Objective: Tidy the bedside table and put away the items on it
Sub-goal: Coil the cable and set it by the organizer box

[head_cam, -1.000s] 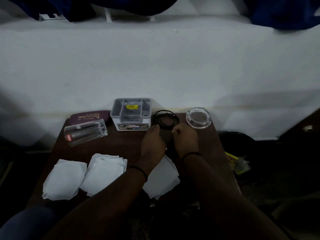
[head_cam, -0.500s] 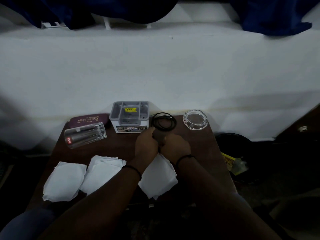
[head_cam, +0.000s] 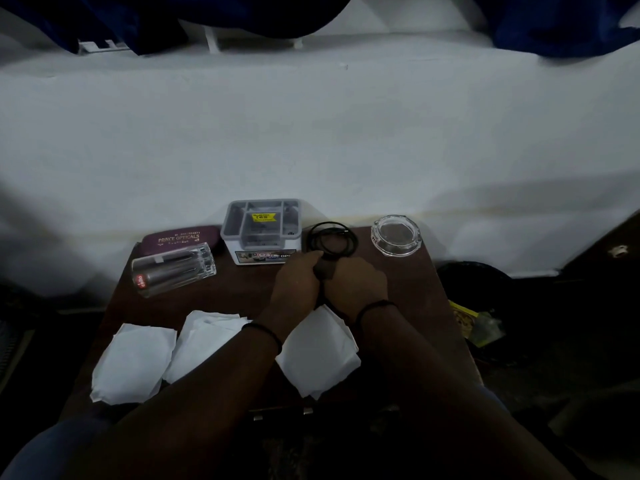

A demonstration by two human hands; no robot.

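Note:
On the brown bedside table (head_cam: 408,282) my left hand (head_cam: 298,282) and my right hand (head_cam: 356,280) are pressed close together, both gripping a small dark object (head_cam: 325,268) between them. A coiled black cable (head_cam: 333,240) lies just beyond my fingers. A grey organiser box (head_cam: 263,230) stands to the left of the cable. A maroon glasses case (head_cam: 180,239) and a clear pen case (head_cam: 173,270) lie at the back left. Three white tissues (head_cam: 133,362) (head_cam: 204,341) (head_cam: 318,355) are spread along the front; my forearms cover part of them.
A clear glass ashtray (head_cam: 396,235) sits at the back right corner. A white wall rises behind the table. A dark bin (head_cam: 474,282) with wrappers stands on the floor to the right. Blue cloth hangs along the top.
My hands have drawn together and slid back from the cable coil, now clasping the dark object between them. The other items stay where they were.

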